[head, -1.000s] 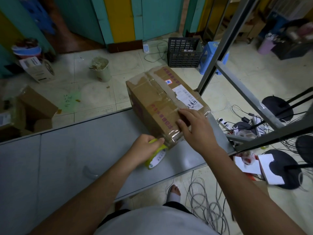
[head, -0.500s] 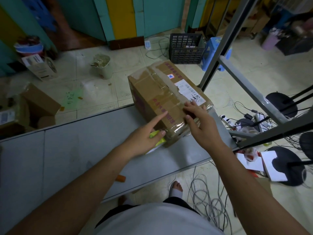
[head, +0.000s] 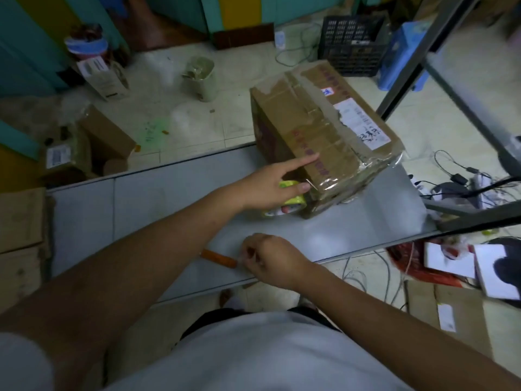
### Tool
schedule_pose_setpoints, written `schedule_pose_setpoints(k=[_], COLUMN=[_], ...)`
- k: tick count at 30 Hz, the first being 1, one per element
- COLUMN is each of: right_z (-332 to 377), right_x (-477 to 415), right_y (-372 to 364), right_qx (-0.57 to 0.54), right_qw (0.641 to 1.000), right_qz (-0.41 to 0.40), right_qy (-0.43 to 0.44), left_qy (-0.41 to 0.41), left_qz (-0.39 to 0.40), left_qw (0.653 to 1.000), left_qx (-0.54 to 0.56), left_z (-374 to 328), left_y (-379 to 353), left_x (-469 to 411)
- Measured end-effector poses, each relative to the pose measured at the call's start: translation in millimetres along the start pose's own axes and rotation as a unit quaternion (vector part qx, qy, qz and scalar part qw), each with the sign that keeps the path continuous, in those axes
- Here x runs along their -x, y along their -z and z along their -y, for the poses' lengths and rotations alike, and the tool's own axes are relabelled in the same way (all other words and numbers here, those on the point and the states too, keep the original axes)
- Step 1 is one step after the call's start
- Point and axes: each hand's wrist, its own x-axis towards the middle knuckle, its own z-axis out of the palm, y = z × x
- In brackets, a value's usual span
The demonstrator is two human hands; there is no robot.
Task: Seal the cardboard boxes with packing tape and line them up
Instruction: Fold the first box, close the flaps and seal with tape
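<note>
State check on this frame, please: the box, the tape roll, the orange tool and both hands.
cardboard box: closed, flaps taped, resting on the table.
tape roll: held at the box's near corner.
left hand: grips the tape roll, forefinger straight on the box.
orange tool: lying flat on the table.
right hand: fingers curled at the tool's end; grip unclear.

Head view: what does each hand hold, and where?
Left hand grips the tape roll by its rim. Right hand curls at one end of the orange tool; grip unclear.
</note>
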Motion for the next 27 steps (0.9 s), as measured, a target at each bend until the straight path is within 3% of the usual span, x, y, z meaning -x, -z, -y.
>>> schedule_pose_setpoints(k=[4, 9, 13, 15, 18, 22, 27], right_z=[0.1, -8.1, -17.8, -25.5, -46.1, -67.4, -49.6], right_x=[-59.4, -87.5, -64.9, -37.3, 24.0, 121.2, 181.6], right_y=[-59.0, -86.9, -54.2, -23.5, 27.9, 88.5, 124.9], right_qx=[0.098, 0.168, 0.077, 0.014, -0.009, -0.055, -0.093], right_qw=[0.987, 0.981, 0.992, 0.994, 0.987, 0.966, 0.955], right_qz=[0.121, 0.089, 0.105, 0.102, 0.079, -0.011, -0.119], right_qy=[-0.041, -0.038, -0.004, -0.041, -0.137, -0.253, -0.254], left_qy=[-0.002, -0.022, -0.025, -0.029, -0.020, -0.013, -0.001], left_qz=[0.044, 0.074, 0.097, 0.089, 0.089, 0.101, 0.123], left_qw=[0.999, 0.997, 0.995, 0.995, 0.995, 0.991, 0.980], left_qx=[0.020, 0.010, 0.029, 0.036, 0.031, 0.087, 0.154], left_z=[-1.5, 0.6, -0.7, -3.1, -8.2, -8.6, -7.1], left_y=[4.7, 11.2, 12.2, 10.8, 9.8, 2.8, -2.4], left_x=[1.7, 9.8, 11.9, 11.6, 9.3, 0.0, -2.0])
